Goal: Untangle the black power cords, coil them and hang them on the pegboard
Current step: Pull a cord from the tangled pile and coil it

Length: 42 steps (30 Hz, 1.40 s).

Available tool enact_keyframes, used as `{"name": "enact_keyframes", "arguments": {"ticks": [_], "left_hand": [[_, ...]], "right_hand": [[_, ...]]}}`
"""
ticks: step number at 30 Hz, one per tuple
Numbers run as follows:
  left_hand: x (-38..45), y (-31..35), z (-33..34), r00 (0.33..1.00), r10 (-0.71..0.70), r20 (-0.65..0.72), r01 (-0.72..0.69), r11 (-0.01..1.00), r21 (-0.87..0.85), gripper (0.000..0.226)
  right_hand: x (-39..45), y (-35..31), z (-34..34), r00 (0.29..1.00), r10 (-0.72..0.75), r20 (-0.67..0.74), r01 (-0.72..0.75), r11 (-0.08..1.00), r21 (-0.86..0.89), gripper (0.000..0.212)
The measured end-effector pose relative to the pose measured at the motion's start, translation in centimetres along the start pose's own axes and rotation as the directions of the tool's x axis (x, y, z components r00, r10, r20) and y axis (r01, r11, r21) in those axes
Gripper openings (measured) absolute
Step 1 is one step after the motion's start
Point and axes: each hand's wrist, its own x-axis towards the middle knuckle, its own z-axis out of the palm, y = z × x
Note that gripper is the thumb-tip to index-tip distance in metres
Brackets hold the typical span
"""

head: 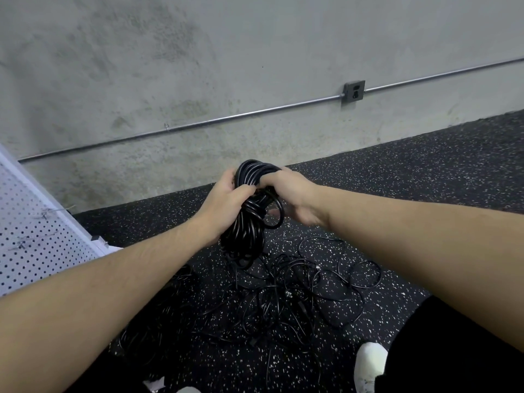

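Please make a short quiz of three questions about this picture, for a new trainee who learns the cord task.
1. True or false: the coiled cord already hangs on the pegboard.
2. Where are the loose, tangled cords? A) on the floor B) on the pegboard C) in a box
3. Fill in: both the left hand and the right hand grip the ____.

Key
1. False; it is held above the floor.
2. A
3. coiled cord
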Motion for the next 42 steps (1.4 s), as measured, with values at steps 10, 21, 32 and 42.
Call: {"name": "enact_keyframes", "arguments": {"ticks": [10, 21, 32, 42], "left_hand": [[-0.3, -0.2, -1.2, 0.997, -0.072, -0.02, 0.069, 0.989, -0.134, 0.035], [-0.6, -0.4, -4.7, 0.963, -0.126, -0.24, 0.099, 0.988, -0.119, 0.039], [-1.1, -3.0, -10.0, 0.909, -0.222, -0.354, 0.125, 0.953, -0.276, 0.051], [-2.5, -7.2, -14.5, 0.871, -0.25, -0.423, 0.336, 0.931, 0.14, 0.023]], "right_hand": [[0.1, 1.3, -1.1, 0.949, -0.063, 0.308, 0.023, 0.991, 0.131, 0.053], [1.0, 2.5, 1.2, 0.94, -0.01, 0.342, 0.099, 0.965, -0.244, 0.028], [2.0, 2.7, 6.0, 0.886, 0.025, 0.463, 0.227, 0.848, -0.479, 0.013], [4.4, 3.5, 12.6, 0.903, 0.023, 0.429, 0.079, 0.972, -0.22, 0.042]]}}
